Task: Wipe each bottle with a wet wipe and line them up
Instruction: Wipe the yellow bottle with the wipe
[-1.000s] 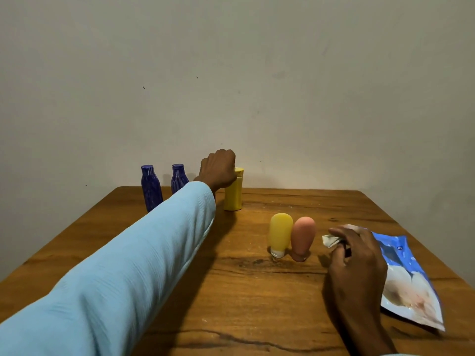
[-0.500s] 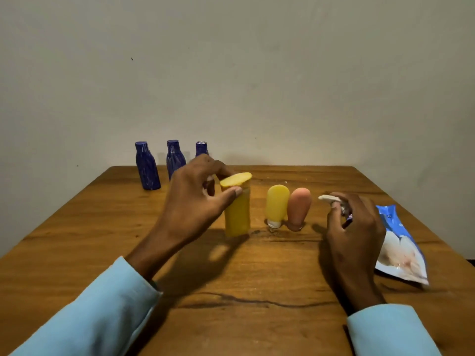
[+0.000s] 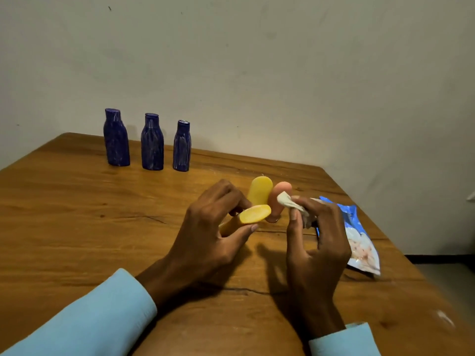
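1. The left hand (image 3: 205, 227) grips a yellow bottle (image 3: 246, 218), fingers curled over its top side and thumb under it. The bottle is lifted off the wooden table (image 3: 77, 214) and tilted, with its oval end facing the camera.
2. The right hand (image 3: 316, 237) pinches a crumpled wet wipe (image 3: 290, 202) between thumb and fingertips. The wipe sticks out at about 10 o'clock from the hand, near the bottle's oval end but apart from it.
3. At 12 o'clock from the held bottle stands a yellow squeeze tube (image 3: 260, 190), upright on its cap. A pink squeeze tube (image 3: 276, 199) stands just beside it at its 3 o'clock, and the two appear to touch. The wipe partly covers the pink tube from this view; whether it touches the tube cannot be told.
4. Three dark blue bottles stand upright in a row near the far edge of the table, at about 10 o'clock from the hands: the left blue bottle (image 3: 116, 138), the middle blue bottle (image 3: 152, 142) and the right blue bottle (image 3: 182, 146). They are apart from one another, evenly spaced.
5. A blue and white wipes packet (image 3: 359, 242) lies flat on the table at 3 o'clock from the right hand, partly behind its fingers.
6. Both forearms wear light blue sleeves; the left sleeve (image 3: 90, 322) and the right sleeve (image 3: 344, 340) reach the wrists.
7. A plain pale wall (image 3: 257, 73) rises behind the table.
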### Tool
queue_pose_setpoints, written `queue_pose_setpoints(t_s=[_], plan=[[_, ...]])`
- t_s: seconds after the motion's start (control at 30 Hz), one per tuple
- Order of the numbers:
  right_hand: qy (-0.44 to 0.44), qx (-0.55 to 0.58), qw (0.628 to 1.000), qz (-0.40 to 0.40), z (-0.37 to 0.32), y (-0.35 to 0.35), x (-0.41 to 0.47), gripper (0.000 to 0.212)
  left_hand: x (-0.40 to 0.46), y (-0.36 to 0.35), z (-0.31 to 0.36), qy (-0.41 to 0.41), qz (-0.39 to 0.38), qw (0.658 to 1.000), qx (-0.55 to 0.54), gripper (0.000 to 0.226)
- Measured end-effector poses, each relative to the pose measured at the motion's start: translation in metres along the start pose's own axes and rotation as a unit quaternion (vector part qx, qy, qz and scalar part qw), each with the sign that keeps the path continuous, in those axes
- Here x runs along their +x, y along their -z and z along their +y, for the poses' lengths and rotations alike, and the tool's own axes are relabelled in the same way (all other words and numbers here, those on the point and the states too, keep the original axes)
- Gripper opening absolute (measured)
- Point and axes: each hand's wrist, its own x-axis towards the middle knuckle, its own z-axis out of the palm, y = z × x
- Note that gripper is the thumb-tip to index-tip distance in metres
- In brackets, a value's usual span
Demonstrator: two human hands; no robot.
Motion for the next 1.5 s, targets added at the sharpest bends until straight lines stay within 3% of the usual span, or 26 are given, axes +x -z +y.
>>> queue_pose_setpoints(t_s=[0.2,0.4,0.63,0.73,0.93,1.2,1.37,1.5], plan=[[0.078,-0.031,0.995,-0.052,-0.021,-0.003,-0.020,0.026,-0.004,-0.005,-0.008,0.002,-0.022,0.999,0.037,0.021],[0.029,-0.037,0.994,-0.094,-0.016,-0.005,-0.021,0.029,-0.002,-0.004,-0.010,0.020,-0.011,0.999,0.034,0.023],[0.042,0.004,0.984,-0.174,-0.022,-0.006,-0.025,0.035,-0.004,-0.006,-0.011,0.023,-0.032,0.998,0.039,0.023],[0.051,-0.023,0.986,-0.160,-0.019,-0.006,-0.025,0.031,-0.004,-0.007,-0.010,0.019,-0.034,0.998,0.040,0.019],[-0.026,-0.098,0.991,-0.083,0.002,-0.007,-0.020,0.037,-0.002,-0.005,-0.013,0.033,-0.026,0.998,0.036,0.027],[0.057,0.012,0.979,-0.193,-0.023,-0.003,-0.026,0.035,-0.003,-0.006,-0.011,0.028,-0.024,0.999,0.029,0.019],[-0.030,-0.070,0.992,-0.103,-0.006,-0.004,-0.019,0.037,-0.002,-0.006,-0.014,0.031,-0.029,0.998,0.041,0.025],[-0.013,-0.063,0.993,-0.100,-0.006,-0.004,-0.020,0.036,-0.003,-0.006,-0.014,0.035,-0.029,0.998,0.040,0.027]])
